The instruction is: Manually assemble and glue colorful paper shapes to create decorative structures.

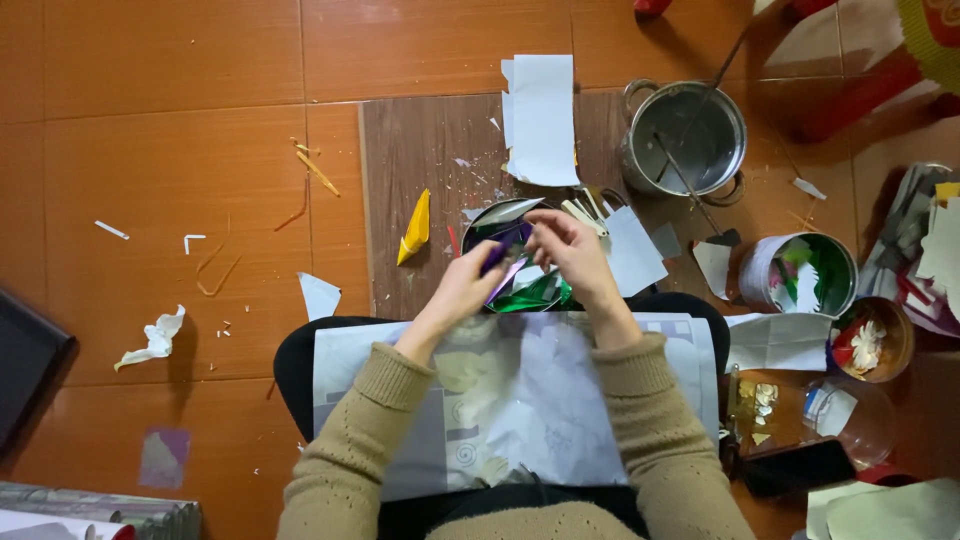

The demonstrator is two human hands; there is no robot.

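Observation:
My left hand [462,290] and my right hand [572,252] meet over a round container [505,213] filled with shiny coloured paper scraps, green and purple among them. Both pinch a small purple strip of foil paper [498,256] between their fingertips. The green scraps [535,296] lie just under my hands. A large pale printed sheet [520,400] covers my lap below my tan sleeves.
A brown board [420,150] carries a white sheet [543,118] and a folded yellow paper [415,228]. A metal pot [688,138], a round tub of scraps [800,272], a small bowl [872,340] and a dark phone [798,466] sit at right. Paper bits litter the tile floor.

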